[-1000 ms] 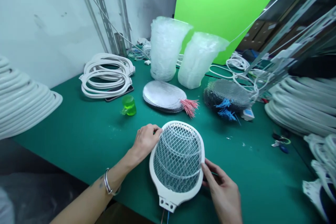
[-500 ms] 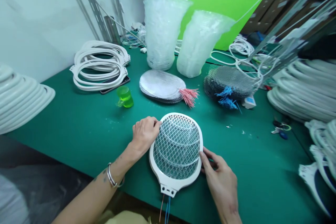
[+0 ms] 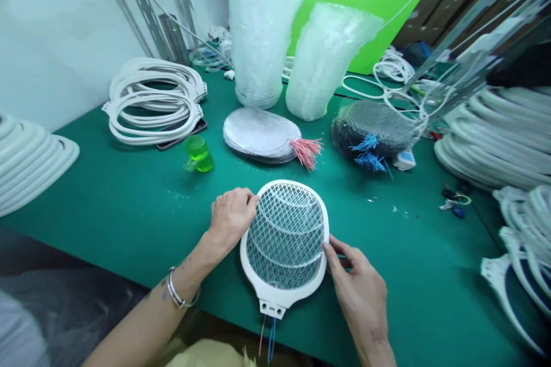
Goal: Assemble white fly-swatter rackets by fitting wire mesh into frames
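A white mosquito swatter head (image 3: pixel 286 235) with a mesh face lies before me near the table's front edge. Red and blue wires hang from its neck over the edge. My left hand (image 3: pixel 232 213) grips the upper left of its rim, fingers curled. On the opposite side, my right hand (image 3: pixel 359 281) pinches the rim between thumb and fingers. Behind it is a stack of silver mesh sheets (image 3: pixel 262 131) with red wires, and farther right a stack of darker mesh sheets (image 3: pixel 372 126) with blue wires. A green translucent tape roll (image 3: pixel 198 153) stands left of the silver stack.
White oval frames (image 3: pixel 155 120) lie on a phone at the back left. Two tall stacks of clear plastic pieces (image 3: pixel 262 40) stand at the back. More white frames are piled at far left (image 3: pixel 34 166) and right (image 3: pixel 495 137). Keys (image 3: pixel 454 203) lie at the right.
The camera view has shifted slightly, so everything appears a little further left and up. Both hands keep their hold on the swatter head's rim.
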Demonstrator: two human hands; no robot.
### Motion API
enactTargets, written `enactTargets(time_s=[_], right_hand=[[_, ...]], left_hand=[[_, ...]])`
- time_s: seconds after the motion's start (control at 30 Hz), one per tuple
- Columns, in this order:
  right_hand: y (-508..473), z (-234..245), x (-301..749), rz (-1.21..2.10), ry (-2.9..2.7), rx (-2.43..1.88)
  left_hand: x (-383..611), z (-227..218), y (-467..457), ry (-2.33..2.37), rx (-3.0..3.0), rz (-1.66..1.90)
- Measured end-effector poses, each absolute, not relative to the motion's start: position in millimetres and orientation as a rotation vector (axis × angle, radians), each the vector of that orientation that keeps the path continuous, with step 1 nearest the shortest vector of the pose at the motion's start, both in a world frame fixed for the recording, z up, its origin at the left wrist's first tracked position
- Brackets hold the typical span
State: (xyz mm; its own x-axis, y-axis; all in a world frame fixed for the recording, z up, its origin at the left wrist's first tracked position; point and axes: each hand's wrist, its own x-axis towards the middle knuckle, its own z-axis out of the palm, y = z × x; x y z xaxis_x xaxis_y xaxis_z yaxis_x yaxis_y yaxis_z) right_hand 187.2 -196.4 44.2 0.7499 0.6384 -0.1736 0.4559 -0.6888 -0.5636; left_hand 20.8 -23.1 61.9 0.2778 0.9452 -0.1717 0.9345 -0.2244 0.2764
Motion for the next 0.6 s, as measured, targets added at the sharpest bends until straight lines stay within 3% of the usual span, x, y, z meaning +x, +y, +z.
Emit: enactTargets(time_s=[0.6], right_hand=[[-194, 47, 183, 0.451, -0.828, -2.623]], left_hand=[[6, 60, -34, 1.692, 2.212, 0.008]])
